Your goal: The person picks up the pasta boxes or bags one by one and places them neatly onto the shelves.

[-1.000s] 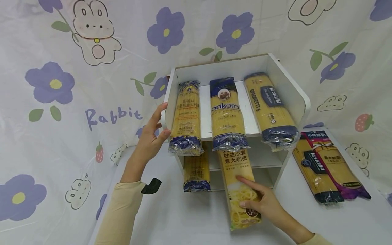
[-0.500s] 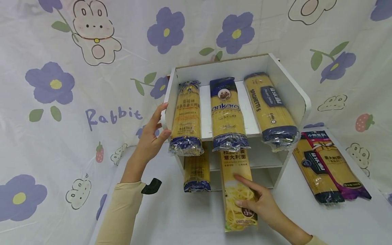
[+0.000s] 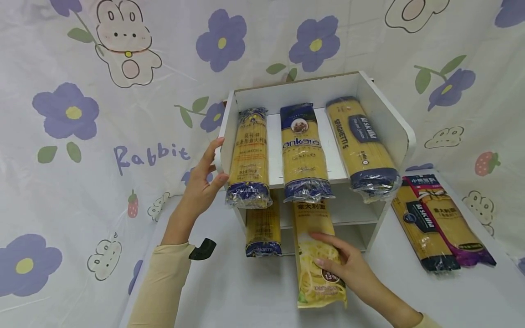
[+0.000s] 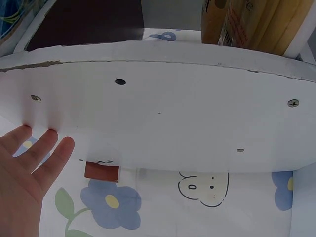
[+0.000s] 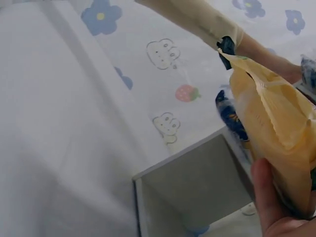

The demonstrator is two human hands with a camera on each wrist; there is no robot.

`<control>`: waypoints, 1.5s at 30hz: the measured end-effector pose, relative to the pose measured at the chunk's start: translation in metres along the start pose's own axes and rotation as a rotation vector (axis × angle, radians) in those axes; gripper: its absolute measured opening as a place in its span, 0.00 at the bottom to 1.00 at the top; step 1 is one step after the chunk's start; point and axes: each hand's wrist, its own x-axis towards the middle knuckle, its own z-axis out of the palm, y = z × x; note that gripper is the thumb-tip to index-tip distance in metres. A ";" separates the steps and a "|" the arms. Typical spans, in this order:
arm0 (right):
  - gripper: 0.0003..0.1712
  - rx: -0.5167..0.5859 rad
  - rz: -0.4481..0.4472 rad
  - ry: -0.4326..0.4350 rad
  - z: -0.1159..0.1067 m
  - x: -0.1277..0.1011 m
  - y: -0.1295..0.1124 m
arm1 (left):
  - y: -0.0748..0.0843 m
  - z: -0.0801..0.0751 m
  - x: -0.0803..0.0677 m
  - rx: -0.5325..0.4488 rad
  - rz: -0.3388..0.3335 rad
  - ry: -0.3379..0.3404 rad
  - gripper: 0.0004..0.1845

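My right hand (image 3: pixel 352 269) grips a yellow pack of spaghetti (image 3: pixel 305 255) by its right side near the lower end. Its upper end is hidden beneath the blue-topped Ankara spaghetti pack (image 3: pixel 304 146), inside the middle level of a white shelf (image 3: pixel 385 118). In the right wrist view, a thumb (image 5: pixel 265 192) lies against the pack's side. My left hand (image 3: pixel 198 189) touches the shelf's left side panel, its thumb at the front edge beside another spaghetti pack (image 3: pixel 249 155). Nearly straight fingers rest on the white panel (image 4: pixel 173 113) in the left wrist view.
A third spaghetti pack (image 3: pixel 362 141) lies at the top level's right. Below, a blue-ended pack (image 3: pixel 264 232) sticks out at the left. Two more packs, one navy-ended (image 3: pixel 422 228) and one purple-ended (image 3: pixel 455 223), lie on the white table (image 3: pixel 229 291) right of the shelf.
The yellow spaghetti pack has swung slightly left at its lower end and slid a little further under the Ankara pack, the right hand moving with it. My left hand has stayed put.
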 end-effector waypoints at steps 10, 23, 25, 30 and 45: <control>0.33 0.015 0.102 -0.022 0.002 0.001 -0.017 | -0.003 0.000 0.000 -0.014 0.008 -0.005 0.50; 0.62 0.207 -0.062 -0.379 -0.016 -0.010 0.001 | -0.001 0.000 0.000 -0.029 0.016 -0.005 0.49; 0.65 0.173 -0.073 -0.402 -0.019 -0.010 0.005 | -0.001 0.000 0.000 -0.028 0.012 -0.009 0.49; 0.66 0.088 -0.059 -0.395 -0.021 -0.011 0.011 | -0.001 0.000 0.000 -0.031 0.014 -0.005 0.49; 0.40 -0.203 -0.183 -0.156 -0.020 -0.019 0.008 | 0.000 0.001 0.000 -0.013 -0.010 0.002 0.49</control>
